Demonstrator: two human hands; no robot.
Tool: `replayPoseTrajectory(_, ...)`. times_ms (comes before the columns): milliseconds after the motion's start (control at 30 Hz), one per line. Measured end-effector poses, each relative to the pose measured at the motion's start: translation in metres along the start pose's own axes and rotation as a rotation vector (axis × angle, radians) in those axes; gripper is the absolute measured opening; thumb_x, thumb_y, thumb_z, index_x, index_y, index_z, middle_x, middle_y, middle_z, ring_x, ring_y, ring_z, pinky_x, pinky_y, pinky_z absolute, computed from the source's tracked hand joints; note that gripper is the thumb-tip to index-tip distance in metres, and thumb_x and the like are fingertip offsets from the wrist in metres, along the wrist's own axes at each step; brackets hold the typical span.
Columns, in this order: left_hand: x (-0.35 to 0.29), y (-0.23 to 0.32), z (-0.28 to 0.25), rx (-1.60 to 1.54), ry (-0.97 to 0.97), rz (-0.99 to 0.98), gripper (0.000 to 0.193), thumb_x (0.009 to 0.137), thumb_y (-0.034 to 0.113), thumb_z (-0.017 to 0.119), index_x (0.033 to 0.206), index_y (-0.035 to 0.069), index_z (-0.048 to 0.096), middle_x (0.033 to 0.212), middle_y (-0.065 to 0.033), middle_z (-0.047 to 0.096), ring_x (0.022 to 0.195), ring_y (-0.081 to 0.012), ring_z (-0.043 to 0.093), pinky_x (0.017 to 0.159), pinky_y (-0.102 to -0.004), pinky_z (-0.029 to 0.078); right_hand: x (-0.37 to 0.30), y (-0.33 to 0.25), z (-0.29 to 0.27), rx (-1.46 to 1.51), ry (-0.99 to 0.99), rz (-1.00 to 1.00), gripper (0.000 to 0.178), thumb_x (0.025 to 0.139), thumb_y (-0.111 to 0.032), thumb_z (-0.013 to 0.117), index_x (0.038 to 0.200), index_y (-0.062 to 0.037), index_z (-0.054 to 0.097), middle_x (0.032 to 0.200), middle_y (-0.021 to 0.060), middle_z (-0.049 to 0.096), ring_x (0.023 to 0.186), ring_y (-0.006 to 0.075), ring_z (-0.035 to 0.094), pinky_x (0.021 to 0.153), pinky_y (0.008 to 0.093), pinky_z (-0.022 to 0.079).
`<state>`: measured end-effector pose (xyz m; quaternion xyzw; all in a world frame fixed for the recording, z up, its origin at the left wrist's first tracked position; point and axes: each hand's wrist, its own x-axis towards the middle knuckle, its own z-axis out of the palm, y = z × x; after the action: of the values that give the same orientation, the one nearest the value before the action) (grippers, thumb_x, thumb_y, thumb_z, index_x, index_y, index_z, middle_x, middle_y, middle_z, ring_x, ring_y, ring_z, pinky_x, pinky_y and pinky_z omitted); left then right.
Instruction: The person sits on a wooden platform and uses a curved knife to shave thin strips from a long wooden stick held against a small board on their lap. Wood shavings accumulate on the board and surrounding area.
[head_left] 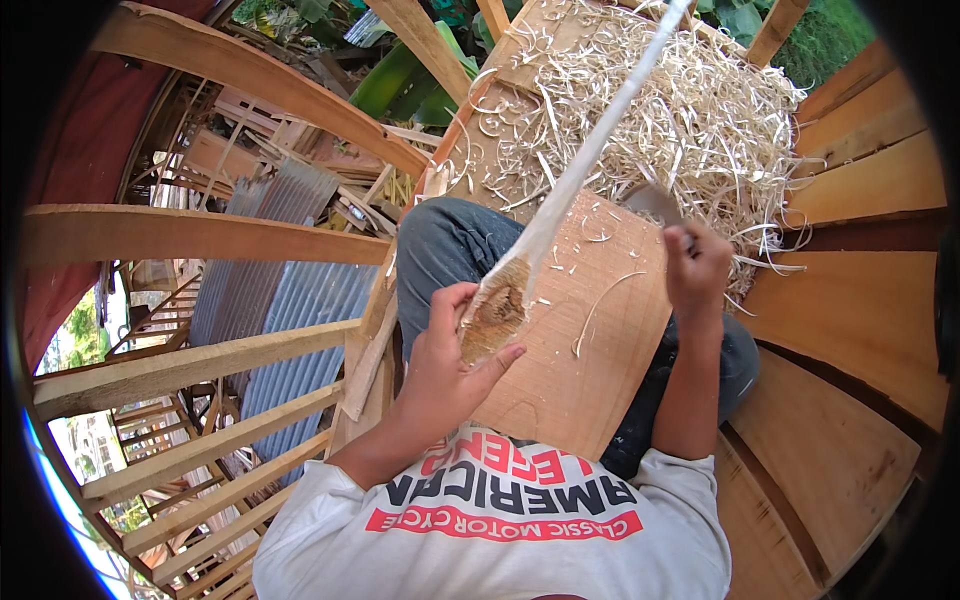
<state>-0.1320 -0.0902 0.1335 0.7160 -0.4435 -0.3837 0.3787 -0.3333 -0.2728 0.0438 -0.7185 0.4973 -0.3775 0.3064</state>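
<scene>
Head camera on it now: left hand (pixel 440 355) has its fingers and thumb closed round the broad, brown-cored end of a long pale stick (pixel 572 195); the stick slants away past the board (pixel 590 370) laid over the jeans-clad legs (pixel 440 250), its thin far end reaching out above a heap of curled shavings (pixel 690 130); right hand (pixel 697 270) makes a fist on a knife (pixel 652 203), blade blurred and standing apart from the wood, to its right; shaving down looks like the step in hand, I'd judge; a further stroke would call for a steady left hold, the edge laid shallow on the wood, and a path clear of those left fingers.
</scene>
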Motion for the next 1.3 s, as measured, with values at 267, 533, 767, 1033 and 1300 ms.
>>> replayPoseTrajectory(267, -0.001, 0.006, 0.004, 0.241, 0.05, 0.152, 0.056, 0.08, 0.011, 0.071, 0.12, -0.001, 0.033, 0.103, -0.0246, 0.06, 0.098, -0.0303, 0.064, 0.078, -0.0341, 0.051, -0.022, -0.032, 0.037, -0.167, -0.112, -0.256, 0.065, 0.062, -0.068, 0.068, 0.053, -0.0061, 0.05, 0.043, 0.0058, 0.044, 0.038, 0.0233, 0.049, 0.04, 0.0328, 0.039)
replayPoseTrajectory(533, -0.01, 0.006, 0.014, 0.155, -0.071, 0.031, 0.056, 0.079, 0.006, 0.069, 0.121, -0.003, 0.032, 0.11, -0.0232, 0.056, 0.106, -0.0261, 0.059, 0.088, -0.0327, 0.045, -0.007, 0.002, 0.023, -0.264, 0.075, -0.203, 0.069, 0.064, -0.075, 0.061, 0.056, -0.0067, 0.049, 0.044, 0.0063, 0.041, 0.04, 0.023, 0.048, 0.04, 0.033, 0.037)
replayPoseTrajectory(767, -0.026, -0.005, 0.017, 0.129, -0.289, -0.009, 0.054, 0.08, 0.006, 0.067, 0.12, -0.002, 0.032, 0.108, -0.0226, 0.058, 0.104, -0.0255, 0.06, 0.085, -0.0319, 0.046, 0.031, 0.059, -0.018, -0.071, 0.277, 0.267, 0.07, 0.082, -0.065, 0.053, 0.064, 0.0019, 0.059, 0.045, 0.0055, 0.039, 0.044, 0.0152, 0.039, 0.045, 0.0368, 0.031)
replayPoseTrajectory(1033, -0.001, -0.006, -0.001, -0.276, -0.133, -0.126, 0.054, 0.077, -0.001, 0.066, 0.119, 0.005, 0.031, 0.102, -0.0091, 0.057, 0.071, -0.0059, 0.055, 0.052, -0.018, 0.043, -0.014, -0.015, 0.028, 0.013, -0.135, -0.059, 0.058, 0.073, -0.057, 0.068, 0.061, -0.0008, 0.058, 0.045, 0.009, 0.045, 0.041, 0.021, 0.046, 0.043, 0.0349, 0.036)
replayPoseTrajectory(1300, 0.007, 0.002, -0.005, -0.328, -0.129, -0.189, 0.057, 0.078, 0.001, 0.065, 0.121, 0.006, 0.029, 0.105, -0.0119, 0.056, 0.059, -0.0038, 0.051, 0.042, -0.0158, 0.038, -0.025, -0.023, 0.049, -0.073, -0.17, -0.273, 0.062, 0.059, -0.065, 0.071, 0.055, -0.0062, 0.052, 0.046, 0.0071, 0.046, 0.041, 0.0245, 0.052, 0.043, 0.0334, 0.04)
